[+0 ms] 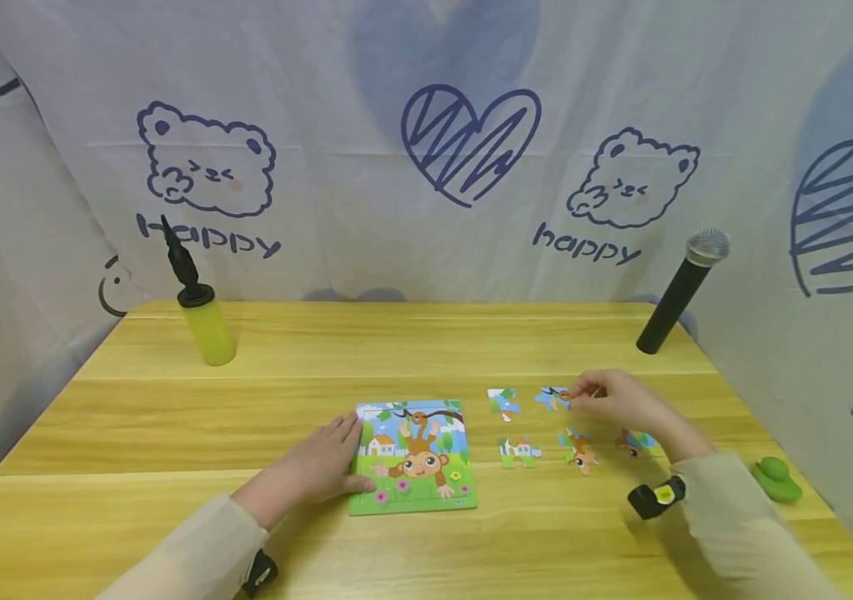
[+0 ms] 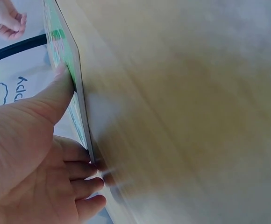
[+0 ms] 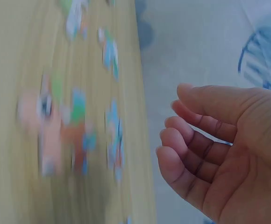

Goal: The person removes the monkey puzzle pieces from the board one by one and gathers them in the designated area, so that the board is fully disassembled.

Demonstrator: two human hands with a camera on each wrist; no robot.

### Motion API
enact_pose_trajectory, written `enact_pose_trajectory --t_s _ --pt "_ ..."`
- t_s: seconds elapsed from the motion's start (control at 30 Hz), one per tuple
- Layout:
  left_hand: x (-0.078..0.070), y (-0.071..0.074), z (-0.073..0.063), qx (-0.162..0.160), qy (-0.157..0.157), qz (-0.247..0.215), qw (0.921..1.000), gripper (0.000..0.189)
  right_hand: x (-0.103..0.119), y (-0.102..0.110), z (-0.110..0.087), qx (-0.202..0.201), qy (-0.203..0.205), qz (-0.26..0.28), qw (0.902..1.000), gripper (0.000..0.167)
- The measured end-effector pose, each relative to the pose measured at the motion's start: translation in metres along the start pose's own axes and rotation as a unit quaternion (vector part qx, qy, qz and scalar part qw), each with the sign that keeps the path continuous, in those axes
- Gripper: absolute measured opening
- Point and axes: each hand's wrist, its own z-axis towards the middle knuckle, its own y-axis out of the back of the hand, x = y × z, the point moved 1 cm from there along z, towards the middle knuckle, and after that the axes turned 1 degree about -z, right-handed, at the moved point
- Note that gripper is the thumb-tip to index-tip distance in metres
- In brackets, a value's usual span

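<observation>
A square jigsaw puzzle (image 1: 414, 457) with a monkey picture lies flat on the table. My left hand (image 1: 324, 462) rests at its left side, the thumb on the picture and the other fingers along the edge. Several loose puzzle pieces lie to the right of the puzzle. My right hand (image 1: 621, 407) hovers over them, fingertips by a branch-patterned piece (image 1: 550, 397). In the right wrist view its fingers (image 3: 173, 161) bend loosely, apart from the thumb, holding nothing. Below lie a monkey-face piece (image 1: 581, 457), a house piece (image 1: 518, 452) and a piece partly behind the hand (image 1: 636, 442).
A yellow hand pump (image 1: 208, 329) with a black top stands at the back left. A black microphone (image 1: 674, 304) is upright at the back right. Near the right edge sits a small green object (image 1: 775, 479). Printed cloth (image 1: 351, 208) hangs behind the wooden table (image 1: 133, 433).
</observation>
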Motion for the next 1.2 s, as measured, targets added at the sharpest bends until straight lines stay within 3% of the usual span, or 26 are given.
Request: enact_pose_trajectory --t_s 0.23,0.43,0.9,1.2 --pt "0.001 -0.001 0.0 -0.003 -0.003 0.002 1.0 0.086 0.041 -0.028 0.02 0.045 0.08 0.028 0.9954 0.014" --pt "0.002 -0.003 0.0 -0.018 -0.011 0.014 0.9997 0.084 0.076 -0.054 0.032 0.08 0.118 0.032 0.9893 0.013" --pt "0.001 -0.002 -0.003 -0.049 -0.047 0.033 0.9971 0.078 0.127 -0.108 0.05 0.147 0.174 0.019 0.9736 0.01" --pt "0.003 0.0 -0.004 -0.04 -0.059 0.026 0.9971 0.094 0.149 -0.133 0.053 0.194 0.17 0.019 0.966 0.022"
